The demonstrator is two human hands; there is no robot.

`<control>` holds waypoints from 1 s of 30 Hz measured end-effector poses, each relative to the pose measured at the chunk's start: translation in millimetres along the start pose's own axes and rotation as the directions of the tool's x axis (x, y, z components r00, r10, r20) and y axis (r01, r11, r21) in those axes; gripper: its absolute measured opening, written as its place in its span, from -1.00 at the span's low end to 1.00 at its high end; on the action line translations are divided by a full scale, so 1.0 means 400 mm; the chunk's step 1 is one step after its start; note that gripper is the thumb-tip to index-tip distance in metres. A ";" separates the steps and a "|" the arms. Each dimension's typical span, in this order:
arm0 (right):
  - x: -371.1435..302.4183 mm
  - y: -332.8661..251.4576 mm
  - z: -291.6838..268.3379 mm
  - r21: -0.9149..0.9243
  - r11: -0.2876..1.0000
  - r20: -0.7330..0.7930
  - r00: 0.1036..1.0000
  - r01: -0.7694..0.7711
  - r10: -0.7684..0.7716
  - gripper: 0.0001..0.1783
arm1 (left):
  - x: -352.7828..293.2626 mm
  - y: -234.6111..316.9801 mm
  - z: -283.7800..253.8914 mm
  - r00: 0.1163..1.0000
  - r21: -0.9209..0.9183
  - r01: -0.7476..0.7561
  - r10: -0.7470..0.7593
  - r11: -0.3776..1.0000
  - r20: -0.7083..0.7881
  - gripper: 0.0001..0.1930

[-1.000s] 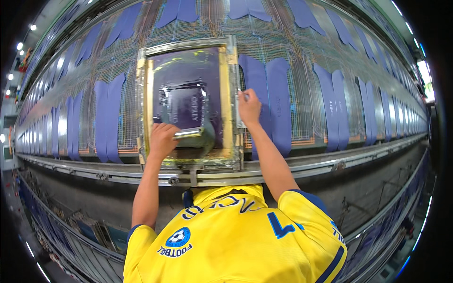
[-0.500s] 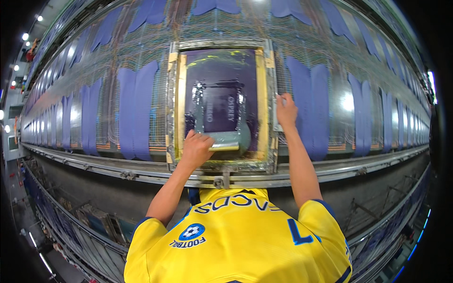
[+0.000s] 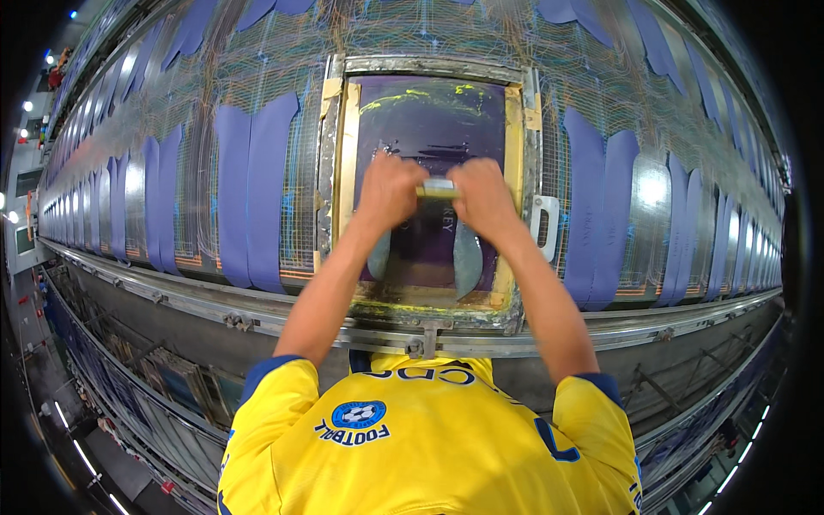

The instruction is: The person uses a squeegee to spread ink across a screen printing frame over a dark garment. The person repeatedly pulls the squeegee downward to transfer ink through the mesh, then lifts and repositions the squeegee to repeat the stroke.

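Both my hands grip a squeegee (image 3: 439, 188) with a pale bar, held crosswise over the printing screen. My left hand (image 3: 390, 190) is closed around its left part, my right hand (image 3: 482, 197) around its right part; between them only a short stretch of the bar shows. The screen's dark purple mesh (image 3: 429, 249) has streaks of ink, with grey-green smears below my hands. Yellow ink marks its far end. Around the mesh runs a metal screen frame (image 3: 427, 64), edged inside with yellowish tape. A white handle (image 3: 544, 227) sits on its right side, with no hand on it.
Blue-purple cut pieces (image 3: 251, 189) lie in rows on the long table, left and right of the frame. Pieces at the right (image 3: 592, 223) carry faint printing. Along the table's near edge runs a metal rail (image 3: 283, 319), with a bracket (image 3: 415, 346) of the frame against it.
My right hand has left the handle at the frame's right side and now grips the squeegee with my left. The squeegee has moved from the near end toward the middle of the screen.
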State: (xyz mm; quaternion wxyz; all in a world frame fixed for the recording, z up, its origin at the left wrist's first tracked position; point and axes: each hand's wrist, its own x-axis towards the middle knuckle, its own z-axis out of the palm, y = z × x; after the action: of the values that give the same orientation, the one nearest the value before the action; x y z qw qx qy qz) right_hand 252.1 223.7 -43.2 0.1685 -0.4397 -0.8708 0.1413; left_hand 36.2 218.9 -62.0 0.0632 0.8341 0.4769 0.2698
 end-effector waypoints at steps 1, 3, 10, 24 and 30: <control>-0.069 -0.020 0.018 0.018 0.997 -0.106 0.992 0.074 -0.072 -0.69 | -0.048 0.055 -0.020 0.996 0.018 0.015 -0.017 1.000 0.089 -0.78; -0.175 -0.091 -0.004 0.070 0.995 -0.001 0.998 0.069 -0.069 -0.66 | -0.143 0.147 -0.047 0.997 -0.024 0.034 -0.033 0.999 0.072 -0.77; -0.038 -0.016 -0.059 -0.060 0.997 0.126 0.991 0.054 -0.046 -0.70 | -0.008 0.055 -0.047 0.991 0.026 -0.013 0.009 1.000 0.131 -0.91; -0.200 -0.118 -0.036 0.089 0.996 0.153 0.988 0.016 -0.030 -0.63 | -0.178 0.173 -0.070 0.983 -0.066 0.075 -0.062 0.995 0.174 -0.81; 0.086 0.092 -0.062 -0.042 0.996 0.060 0.995 0.082 -0.079 -0.74 | 0.118 -0.014 -0.016 0.999 0.072 -0.037 0.034 0.997 0.035 -0.94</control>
State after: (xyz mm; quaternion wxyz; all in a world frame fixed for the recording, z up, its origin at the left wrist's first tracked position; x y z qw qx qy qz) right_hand 269.8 275.4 -29.5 0.1386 -0.4037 -0.8953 0.1278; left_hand 47.5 260.1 -40.2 0.0360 0.8486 0.4704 0.2394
